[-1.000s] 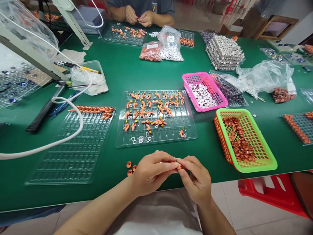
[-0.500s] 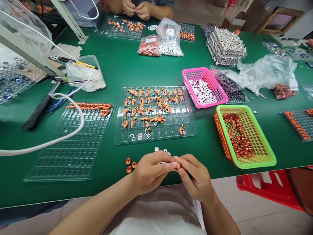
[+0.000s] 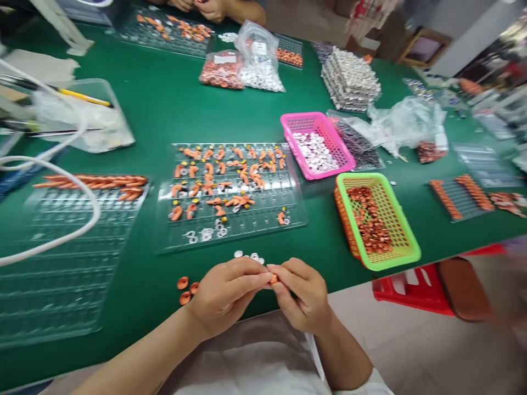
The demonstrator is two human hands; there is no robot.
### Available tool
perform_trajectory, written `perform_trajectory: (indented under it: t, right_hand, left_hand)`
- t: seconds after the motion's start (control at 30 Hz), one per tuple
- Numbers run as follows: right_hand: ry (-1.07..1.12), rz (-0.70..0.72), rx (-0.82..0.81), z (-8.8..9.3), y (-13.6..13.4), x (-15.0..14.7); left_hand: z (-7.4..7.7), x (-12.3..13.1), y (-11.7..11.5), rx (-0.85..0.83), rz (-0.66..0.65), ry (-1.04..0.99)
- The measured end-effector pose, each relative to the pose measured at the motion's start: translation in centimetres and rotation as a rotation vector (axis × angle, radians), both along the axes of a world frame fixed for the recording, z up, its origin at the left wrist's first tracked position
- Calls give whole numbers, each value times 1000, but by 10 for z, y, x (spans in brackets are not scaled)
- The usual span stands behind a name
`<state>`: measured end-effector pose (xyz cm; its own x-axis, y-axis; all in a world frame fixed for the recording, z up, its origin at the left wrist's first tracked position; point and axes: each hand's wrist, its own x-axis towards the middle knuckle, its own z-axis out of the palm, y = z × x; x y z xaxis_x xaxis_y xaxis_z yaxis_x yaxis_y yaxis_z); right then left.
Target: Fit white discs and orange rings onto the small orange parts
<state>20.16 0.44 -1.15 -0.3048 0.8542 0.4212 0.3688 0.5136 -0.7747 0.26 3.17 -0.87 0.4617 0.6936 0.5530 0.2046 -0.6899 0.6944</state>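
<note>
Near the table's front edge, my left hand (image 3: 230,293) and my right hand (image 3: 303,296) meet fingertip to fingertip. Both pinch one small orange piece (image 3: 273,279), mostly covered by the fingers, so its exact shape is hidden. Several round copper-orange cups (image 3: 183,283) with a hole in the middle lie left of my left hand. Small white discs (image 3: 254,257) sit just beyond my fingers. Further out is a clear compartment tray (image 3: 263,219) with curved orange parts (image 3: 208,189) and white rings (image 3: 207,234).
A pink basket (image 3: 348,160) holds white discs; the green basket (image 3: 405,247) in front holds copper-orange cups. At left, a white cable (image 3: 93,219) loops over another clear tray (image 3: 53,312). Filled bags (image 3: 222,71) and a stack of white parts (image 3: 349,79) stand further back. A person's hands (image 3: 209,8) work opposite.
The view has turned to the right, so the table's things appear shifted left. My hands keep the same pinch on the small orange piece.
</note>
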Motion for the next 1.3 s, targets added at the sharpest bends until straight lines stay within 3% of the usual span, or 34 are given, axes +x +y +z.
perform_trajectory:
  t: [0.23, 0.97, 1.3]
  right_hand:
    - [-43, -61, 66, 2, 3, -4]
    - [-10, 28, -293, 21, 11, -5]
    - [-145, 137, -309, 23, 18, 2]
  left_hand:
    - [-1, -2, 4, 18, -42, 41]
    - [-8, 6, -1, 193, 142, 104]
    - [-4, 2, 1, 220, 153, 173]
